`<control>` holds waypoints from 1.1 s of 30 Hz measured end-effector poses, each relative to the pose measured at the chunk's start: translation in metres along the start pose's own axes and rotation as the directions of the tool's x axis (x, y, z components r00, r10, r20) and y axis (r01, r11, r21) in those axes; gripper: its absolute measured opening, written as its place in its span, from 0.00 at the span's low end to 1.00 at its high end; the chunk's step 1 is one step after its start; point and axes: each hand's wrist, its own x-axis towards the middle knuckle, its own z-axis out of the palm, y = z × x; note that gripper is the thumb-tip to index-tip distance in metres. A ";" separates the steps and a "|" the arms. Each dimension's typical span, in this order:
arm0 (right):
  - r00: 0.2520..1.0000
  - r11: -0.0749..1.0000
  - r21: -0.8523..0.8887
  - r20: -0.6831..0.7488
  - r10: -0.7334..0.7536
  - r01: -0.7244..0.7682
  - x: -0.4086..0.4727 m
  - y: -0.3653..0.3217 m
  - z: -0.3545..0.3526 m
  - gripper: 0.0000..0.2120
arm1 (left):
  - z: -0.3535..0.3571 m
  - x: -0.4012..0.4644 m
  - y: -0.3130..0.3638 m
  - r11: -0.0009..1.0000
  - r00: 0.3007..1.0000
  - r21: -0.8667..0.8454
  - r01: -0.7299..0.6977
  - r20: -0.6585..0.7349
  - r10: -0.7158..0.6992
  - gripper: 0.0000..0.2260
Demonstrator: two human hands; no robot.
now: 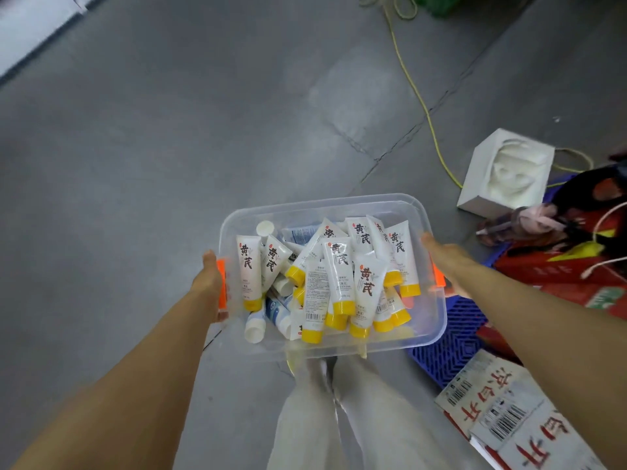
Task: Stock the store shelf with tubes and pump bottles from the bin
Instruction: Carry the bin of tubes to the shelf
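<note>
**Clear bin of tubes carried over the grey floor**

A person holds a clear rectangular plastic bin [334,347] out in front, above a grey concrete floor [169,147], with both arms stretched forward. The left hand [208,278] grips the bin's short side at 9 o'clock, against an orange latch [221,283]; its fingers pass out of sight under the rim. The right hand [448,261] lies along the opposite side at 3 o'clock, beside a second orange latch [439,274]. Its fingers look fairly straight along the rim, but motion blur hides whether they curl under it, so I cannot tell how it grasps.

Inside the bin lies a loose heap of white squeeze tubes with yellow caps [339,276], printed with dark brush characters, most with caps toward 6 o'clock. Among them, toward 7 o'clock, are a few white tubes with blue print and white caps [256,329]. No shelf is in view.

Below the bin, at 6 o'clock, the person's pale trousers [339,418] show. At 2 o'clock a white moulded foam block [505,171] sits on the floor, with a thin yellow cord [412,83] running off toward 12 o'clock. At 4 o'clock lie a blue ribbed plastic crate [451,344], red packaging [559,266] and flattened white cartons with red characters and barcodes [502,415].
</note>
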 end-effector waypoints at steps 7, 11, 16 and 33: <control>0.999 0.999 0.009 -0.041 -0.035 0.035 -0.033 -0.077 -0.030 0.33 | -0.016 -0.041 0.073 1.000 1.000 -0.006 -0.010 0.003 0.010 0.28; 0.997 0.998 0.032 -0.047 -0.061 0.062 -0.038 -0.136 -0.036 0.32 | -0.027 -0.044 0.125 1.000 0.999 -0.002 -0.010 0.033 0.010 0.29; 0.990 0.995 -0.003 -0.102 -0.101 0.102 -0.033 -0.220 -0.030 0.29 | -0.037 -0.040 0.215 1.000 0.999 -0.003 -0.028 0.047 0.028 0.29; 0.968 0.974 -0.012 -0.105 -0.226 0.226 0.014 -0.539 -0.039 0.41 | -0.057 -0.025 0.560 0.986 0.986 0.043 -0.164 0.023 0.163 0.30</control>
